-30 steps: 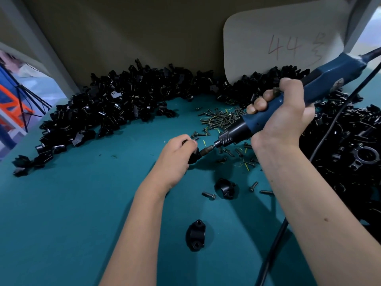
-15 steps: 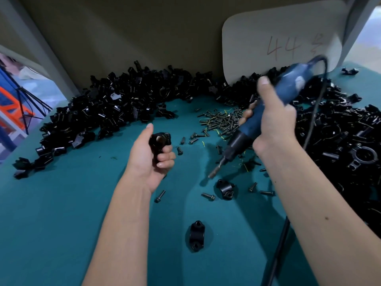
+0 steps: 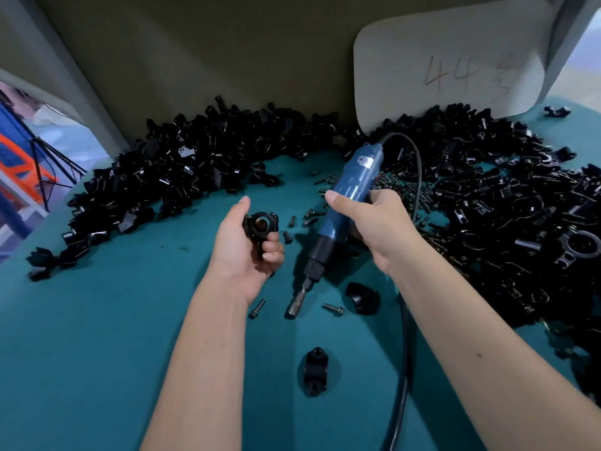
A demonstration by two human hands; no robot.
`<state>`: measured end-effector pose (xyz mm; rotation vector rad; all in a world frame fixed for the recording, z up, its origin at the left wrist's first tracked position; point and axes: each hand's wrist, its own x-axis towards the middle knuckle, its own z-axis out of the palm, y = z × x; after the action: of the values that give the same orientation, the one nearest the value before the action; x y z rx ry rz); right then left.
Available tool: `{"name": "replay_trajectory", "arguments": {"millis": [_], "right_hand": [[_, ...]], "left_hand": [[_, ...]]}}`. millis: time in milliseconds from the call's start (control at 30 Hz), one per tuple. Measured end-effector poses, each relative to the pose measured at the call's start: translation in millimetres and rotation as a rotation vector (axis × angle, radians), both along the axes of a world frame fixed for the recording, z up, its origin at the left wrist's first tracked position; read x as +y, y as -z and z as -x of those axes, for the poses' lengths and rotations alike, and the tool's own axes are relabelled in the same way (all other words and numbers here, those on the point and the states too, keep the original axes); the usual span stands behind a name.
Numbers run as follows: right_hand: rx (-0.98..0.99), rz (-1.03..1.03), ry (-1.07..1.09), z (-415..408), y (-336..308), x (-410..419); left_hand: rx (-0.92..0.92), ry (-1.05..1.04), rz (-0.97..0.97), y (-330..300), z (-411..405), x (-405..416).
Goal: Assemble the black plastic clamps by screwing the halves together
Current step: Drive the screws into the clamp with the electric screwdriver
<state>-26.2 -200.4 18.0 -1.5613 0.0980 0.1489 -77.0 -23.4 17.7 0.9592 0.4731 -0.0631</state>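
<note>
Centrally, on the teal felt-like table top [image 3: 97, 353], the left hand [image 3: 242, 252] lies palm up with its fingers curled round a black plastic clamp [image 3: 261, 224], a glossy ring with a round bore and lugs at its sides. Right of the clamp, the right hand [image 3: 379, 227] is wrapped round a blue electric screwdriver [image 3: 344, 209], a smooth tapered barrel with a black collar and a metal bit; it tilts tip-down and the bit comes close to the cloth below and right of the clamp. Its black cable [image 3: 405, 353] arcs from the rear and runs along the right forearm. Small dark screws [image 3: 333, 309] lie scattered beside the bit. Two loose clamp halves rest below the clamp: one domed half [image 3: 362, 297] right of the bit, one saddle-shaped half [image 3: 315, 371] nearer the viewer. Behind the clamp a jumbled pile of black parts [image 3: 195, 170] curves along the back panel, leaving bare cloth to the clamp's left.
</note>
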Motion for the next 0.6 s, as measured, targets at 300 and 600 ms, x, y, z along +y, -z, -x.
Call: {"name": "replay_trajectory", "arguments": {"millis": [300, 600], "right_hand": [[-0.253, 0.374, 0.028, -5.9, -0.6, -2.0], [-0.528, 0.522, -0.077, -4.0, -18.7, -13.7]], "left_hand": [[-0.112, -0.068, -0.163, 6.2, -1.5, -2.3], [-0.403, -0.115, -0.733, -0.4, -1.0, -28.2]]}}
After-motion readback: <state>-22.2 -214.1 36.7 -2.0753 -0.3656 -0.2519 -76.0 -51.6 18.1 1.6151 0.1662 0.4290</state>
